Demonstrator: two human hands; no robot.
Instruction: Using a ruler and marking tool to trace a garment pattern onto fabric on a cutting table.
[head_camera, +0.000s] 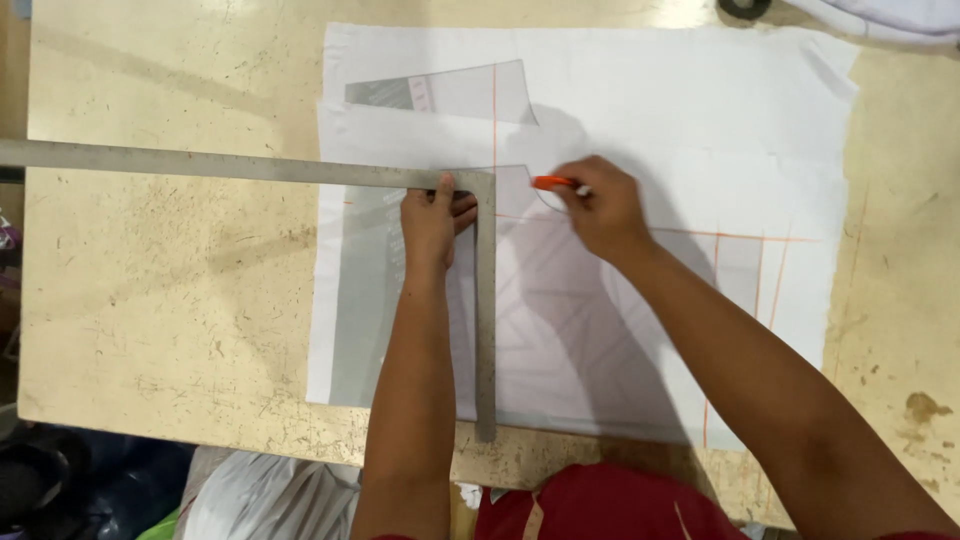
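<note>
A large sheet of white pattern paper (640, 330) lies flat on the worn, pale tabletop (170, 290), with orange ruled lines (494, 110) crossing it and a grey pattern piece showing through beneath. A metal L-square (485, 320) rests on the paper: its long arm runs off to the left of the paper across the tabletop, and its short arm runs down toward the person, ending just past the paper's near edge.

The left hand (432, 220) lies in the inner corner of the L-square, fingers pressed flat and close together on the paper and touching both arms of the square.

The right hand (602, 208) is just right of the L-square's corner. Its fingers pinch an orange marker (556, 183), whose tip points left toward the corner and meets the paper beside a curved line.

No container stands on the tabletop. Beyond the paper's far right corner lies a bundle of white cloth (890, 15); below the tabletop's near edge, left of the L-square, sits more pale fabric (270, 495).
</note>
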